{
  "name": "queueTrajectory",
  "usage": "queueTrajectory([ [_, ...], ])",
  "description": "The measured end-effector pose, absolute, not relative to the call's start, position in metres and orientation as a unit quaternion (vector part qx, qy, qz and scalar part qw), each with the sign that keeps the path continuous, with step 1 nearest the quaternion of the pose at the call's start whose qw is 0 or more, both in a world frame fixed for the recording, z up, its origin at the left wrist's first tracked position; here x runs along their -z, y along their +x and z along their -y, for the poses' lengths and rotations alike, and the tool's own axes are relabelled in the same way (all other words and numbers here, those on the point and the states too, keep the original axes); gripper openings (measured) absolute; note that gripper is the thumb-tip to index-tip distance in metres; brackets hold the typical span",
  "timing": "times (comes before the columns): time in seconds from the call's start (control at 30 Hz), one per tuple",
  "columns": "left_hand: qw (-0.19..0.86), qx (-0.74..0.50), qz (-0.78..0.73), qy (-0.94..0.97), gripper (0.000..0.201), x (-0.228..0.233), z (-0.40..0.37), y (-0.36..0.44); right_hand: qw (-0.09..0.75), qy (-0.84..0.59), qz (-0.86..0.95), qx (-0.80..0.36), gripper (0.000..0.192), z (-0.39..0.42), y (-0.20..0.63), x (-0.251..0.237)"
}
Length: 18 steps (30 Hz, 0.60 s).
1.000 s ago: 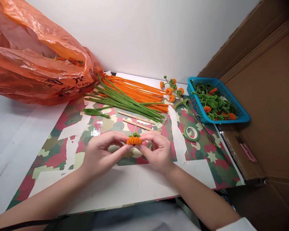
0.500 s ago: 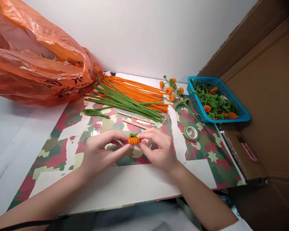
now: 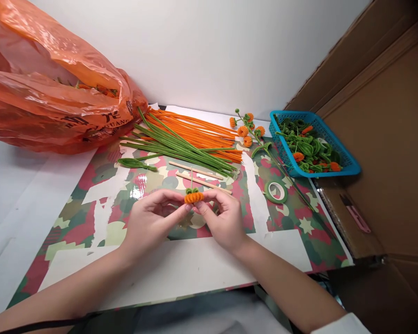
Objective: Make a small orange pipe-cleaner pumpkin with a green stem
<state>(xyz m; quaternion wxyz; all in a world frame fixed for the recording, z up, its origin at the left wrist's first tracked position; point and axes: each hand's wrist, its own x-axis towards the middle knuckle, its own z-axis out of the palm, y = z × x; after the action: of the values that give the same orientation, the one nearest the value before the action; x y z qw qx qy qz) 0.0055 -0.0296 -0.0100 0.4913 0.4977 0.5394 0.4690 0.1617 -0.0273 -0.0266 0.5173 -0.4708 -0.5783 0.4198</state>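
A small orange pipe-cleaner pumpkin (image 3: 194,198) with a green curled top and a thin green stem is held above the table's front part. My left hand (image 3: 156,218) pinches it from the left with thumb and forefinger. From the right, my right hand (image 3: 225,215) pinches the same pumpkin, so both sets of fingertips meet at it. Just beyond lie two thin wooden sticks (image 3: 197,170). Behind them are a bundle of green pipe cleaners (image 3: 184,150) and many orange pipe cleaners (image 3: 195,125). A green pipe-cleaner leaf (image 3: 136,163) lies on the left.
An orange plastic bag (image 3: 62,111) bulges over the back left. At the right stands a blue basket (image 3: 350,169) of green and orange pieces. Near it are a pumpkin branch (image 3: 245,131), a roll of green tape (image 3: 268,192) and a pink-handled cutter (image 3: 358,219) on cardboard.
The pumpkin has tipped slightly, showing more of its orange ribs and curled green top. My right hand's fingers have shifted a little; both hands still pinch it.
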Motion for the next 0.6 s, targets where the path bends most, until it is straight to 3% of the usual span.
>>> queueTrajectory([
  [0.33,0.556,-0.438,-0.508,0.491,0.031,0.013,0.018,-0.002,0.495,-0.446,0.499,-0.554,0.018,0.022,0.164,0.034],
  [0.6,0.466,-0.461,-0.515,0.553,0.017,0.012,0.025,-0.001,0.503,-0.433,0.684,-0.303,0.006,0.022,0.172,0.022],
])
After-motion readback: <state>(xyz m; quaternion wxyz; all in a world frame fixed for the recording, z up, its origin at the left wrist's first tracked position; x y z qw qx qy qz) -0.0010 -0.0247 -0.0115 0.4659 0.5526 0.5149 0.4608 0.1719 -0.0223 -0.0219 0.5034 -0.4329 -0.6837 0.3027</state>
